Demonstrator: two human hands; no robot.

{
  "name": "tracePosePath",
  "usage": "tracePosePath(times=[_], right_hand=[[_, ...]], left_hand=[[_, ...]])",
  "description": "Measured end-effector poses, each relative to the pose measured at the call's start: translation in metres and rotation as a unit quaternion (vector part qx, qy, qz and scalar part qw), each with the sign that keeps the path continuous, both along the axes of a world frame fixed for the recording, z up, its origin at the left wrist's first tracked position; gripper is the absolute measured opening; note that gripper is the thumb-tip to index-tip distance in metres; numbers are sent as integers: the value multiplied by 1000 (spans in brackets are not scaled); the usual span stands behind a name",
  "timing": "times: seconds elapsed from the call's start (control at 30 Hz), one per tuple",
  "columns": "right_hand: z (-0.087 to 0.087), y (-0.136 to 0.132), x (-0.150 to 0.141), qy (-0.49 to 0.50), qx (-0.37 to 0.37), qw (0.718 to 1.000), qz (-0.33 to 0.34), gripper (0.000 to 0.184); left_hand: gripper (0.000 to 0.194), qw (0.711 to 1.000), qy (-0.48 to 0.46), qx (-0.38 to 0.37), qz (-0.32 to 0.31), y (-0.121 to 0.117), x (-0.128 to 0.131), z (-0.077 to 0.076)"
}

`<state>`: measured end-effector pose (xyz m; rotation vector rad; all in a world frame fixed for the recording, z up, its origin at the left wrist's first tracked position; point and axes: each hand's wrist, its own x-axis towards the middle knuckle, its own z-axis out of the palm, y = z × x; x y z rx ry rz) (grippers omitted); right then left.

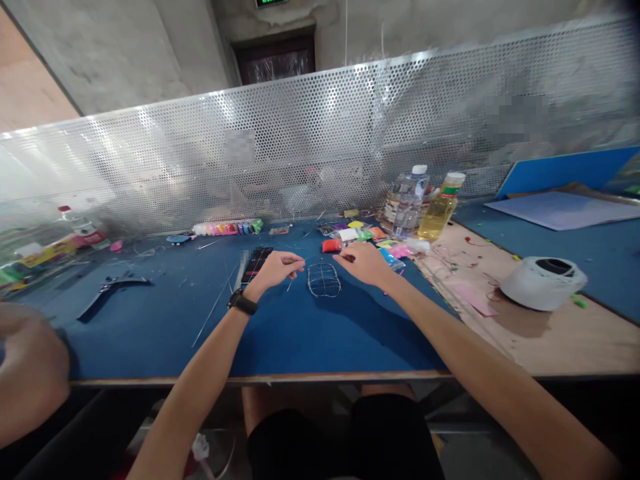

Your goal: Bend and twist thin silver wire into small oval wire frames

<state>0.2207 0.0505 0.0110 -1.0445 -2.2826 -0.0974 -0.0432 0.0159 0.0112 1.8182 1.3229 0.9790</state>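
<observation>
Wire frame near left hand and right hand, both pinched closed, contents unclear.

Wire frame: thin, pale, rounded outline with crossing wires inside making an open grid, lying on the blue worktop just right of frame center, below and between the two hands, neither clearly touching it.

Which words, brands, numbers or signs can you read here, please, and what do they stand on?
No text reads clearly.
Green sign above the door: cut off, unreadable.
Yellow-liquid bottle, red-capped bottle: print too blurred.
Black item by the left hand: marks too small.
</observation>
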Motion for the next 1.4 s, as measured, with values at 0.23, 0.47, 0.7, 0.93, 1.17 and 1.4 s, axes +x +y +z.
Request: tracePosePath(times=[0.23, 0.47, 0.7, 0.93, 1.17, 1.4], right_hand=[[-4, -3, -4, 51, -78, 995, 39, 52], [-4, 12, 14, 70, -109, 990, 53, 49], [-6, 7, 9, 90, -151, 982, 63, 44], [-4, 4, 7, 97, -157, 981, 63, 43], [-3, 3, 9, 87, -203, 973, 63, 43], [-2, -7, 2, 73, -213, 971, 85, 41]], left_hand=[[37, 999, -44, -11, 7, -1, 4, 6], [34, 999, -44, -1, 1, 0, -1, 5], [34, 997, -73, 12, 14, 2, 4, -1], [33, 997, -72, 12, 3, 2, 6, -4], [34, 995, -93, 21, 4, 3, 13, -8], [34, 991, -121, 41, -26, -3, 24, -7]])
